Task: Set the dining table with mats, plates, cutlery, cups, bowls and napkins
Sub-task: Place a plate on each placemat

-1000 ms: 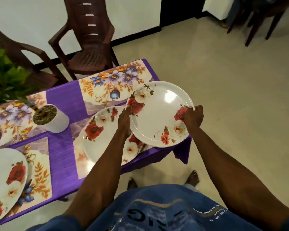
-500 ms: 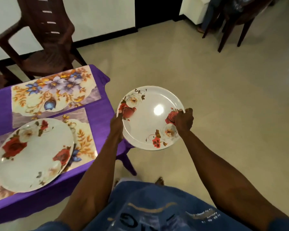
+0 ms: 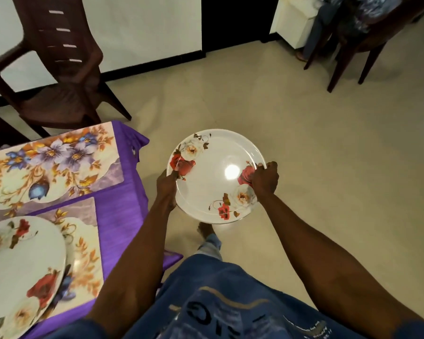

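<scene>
between both grips, the round white rose-patterned plate has swung clear of the purple-clothed worktop and now hangs over the floor, left hand and right hand clasping opposite rims; bare floral mat lies off to its left, likely next.

**Room around the dining spot**

Pale beige tiled floor fills most of the view, w/ a soft glare. Top left: dark brown plastic chair, slatted back, standing near the worktop's far corner. Behind it, a white wall w/ black skirting along the bottom, then a dark doorway. Top right: a second dark wooden chair, partly cut off by the frame edge, beside a white box-like unit. Someone's trouser leg and foot show next to it.
</scene>
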A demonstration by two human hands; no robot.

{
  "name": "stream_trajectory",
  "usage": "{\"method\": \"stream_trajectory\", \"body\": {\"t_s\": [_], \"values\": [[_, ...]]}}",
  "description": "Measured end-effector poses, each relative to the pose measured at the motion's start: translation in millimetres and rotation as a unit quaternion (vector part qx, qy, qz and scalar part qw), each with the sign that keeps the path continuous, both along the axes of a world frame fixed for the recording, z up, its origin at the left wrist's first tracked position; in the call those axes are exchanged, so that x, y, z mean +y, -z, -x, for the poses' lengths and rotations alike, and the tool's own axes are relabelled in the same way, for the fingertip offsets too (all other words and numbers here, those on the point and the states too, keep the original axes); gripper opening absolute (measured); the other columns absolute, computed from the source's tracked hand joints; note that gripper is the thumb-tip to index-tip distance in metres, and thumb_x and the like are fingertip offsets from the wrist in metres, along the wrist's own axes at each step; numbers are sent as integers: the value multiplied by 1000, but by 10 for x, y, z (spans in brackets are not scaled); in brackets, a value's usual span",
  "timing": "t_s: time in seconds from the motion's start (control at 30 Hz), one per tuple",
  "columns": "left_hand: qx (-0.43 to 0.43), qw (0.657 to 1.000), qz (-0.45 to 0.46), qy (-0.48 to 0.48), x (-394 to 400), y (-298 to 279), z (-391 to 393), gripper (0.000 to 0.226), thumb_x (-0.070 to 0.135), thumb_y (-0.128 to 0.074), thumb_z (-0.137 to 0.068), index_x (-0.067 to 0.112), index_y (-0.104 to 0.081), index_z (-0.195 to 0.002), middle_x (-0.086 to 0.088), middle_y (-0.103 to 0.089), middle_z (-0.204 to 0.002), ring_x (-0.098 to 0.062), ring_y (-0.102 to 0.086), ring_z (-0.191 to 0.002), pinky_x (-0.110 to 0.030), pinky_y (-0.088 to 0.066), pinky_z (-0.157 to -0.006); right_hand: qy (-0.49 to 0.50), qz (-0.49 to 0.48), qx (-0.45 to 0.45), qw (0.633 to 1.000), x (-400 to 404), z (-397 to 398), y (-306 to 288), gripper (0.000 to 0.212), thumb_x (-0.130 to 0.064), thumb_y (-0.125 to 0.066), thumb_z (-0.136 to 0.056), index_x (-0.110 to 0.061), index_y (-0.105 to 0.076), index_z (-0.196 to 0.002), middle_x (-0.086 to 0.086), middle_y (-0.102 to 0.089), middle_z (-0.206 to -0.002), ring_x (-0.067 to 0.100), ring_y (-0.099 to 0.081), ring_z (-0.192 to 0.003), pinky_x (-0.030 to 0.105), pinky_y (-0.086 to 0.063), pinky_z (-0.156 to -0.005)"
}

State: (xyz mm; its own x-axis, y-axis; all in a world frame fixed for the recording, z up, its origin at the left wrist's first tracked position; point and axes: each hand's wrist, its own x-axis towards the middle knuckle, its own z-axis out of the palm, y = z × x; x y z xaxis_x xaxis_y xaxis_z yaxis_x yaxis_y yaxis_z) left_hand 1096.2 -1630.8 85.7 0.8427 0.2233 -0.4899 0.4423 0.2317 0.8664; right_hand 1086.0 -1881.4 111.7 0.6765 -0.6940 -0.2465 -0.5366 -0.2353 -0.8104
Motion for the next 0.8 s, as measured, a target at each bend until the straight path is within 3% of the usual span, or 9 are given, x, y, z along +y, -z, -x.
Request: {"method": "stream_trajectory", "body": {"t_s": [0.3, 0.47, 0.53, 0.7, 0.8], "values": [[53, 996, 7, -68, 290, -48, -1679, 21, 24, -64, -89, 12, -69, -106, -13, -73, -99, -31, -68, -86, -49, -56, -81, -57, -7, 1, 998, 254, -1956, -10, 33, -26, -59, -95, 0, -52, -114, 20, -64, -111, 36, -62, -99, 32, -43, -75], [51, 990, 13, -132, 663, -214, -2404, 20, 15, -60, -86, 10, -70, -103, -11, -71, -91, -28, -66, -78, -39, -55, -72, -101, -25, -10, 995, 703, -3018, 23, 31, -26, -60, -93, 0, -54, -110, 19, -65, -109, 37, -64, -98, 37, -51, -79], [49, 984, 28, -170, 847, -238, -2676, 23, 22, -60, -88, 12, -69, -106, -10, -73, -95, -29, -70, -83, -38, -57, -71, -137, -33, -4, 990, 954, -3477, 56, 30, -26, -60, -93, 0, -54, -108, 19, -65, -108, 36, -63, -97, 39, -51, -79], [42, 957, 90, -272, 1330, -71, -3239, 58, 54, -69, -75, 15, -68, -117, -15, -69, -117, -35, -67, -106, -54, -51, -95, -227, -35, -3, 973, 1572, -4489, 146, 31, -28, -59, -94, -3, -54, -112, 18, -63, -113, 36, -61, -101, 34, -45, -77], [19, 923, 100, -371, 1557, -68, -3622, 40, 47, -57, -91, 13, -72, -105, -13, -74, -104, -36, -69, -98, -51, -54, -92, -295, -44, -10, 954, 2027, -5172, 189, 28, -26, -59, -94, -2, -53, -107, 18, -63, -109, 36, -61, -99, 33, -42, -74]]}}
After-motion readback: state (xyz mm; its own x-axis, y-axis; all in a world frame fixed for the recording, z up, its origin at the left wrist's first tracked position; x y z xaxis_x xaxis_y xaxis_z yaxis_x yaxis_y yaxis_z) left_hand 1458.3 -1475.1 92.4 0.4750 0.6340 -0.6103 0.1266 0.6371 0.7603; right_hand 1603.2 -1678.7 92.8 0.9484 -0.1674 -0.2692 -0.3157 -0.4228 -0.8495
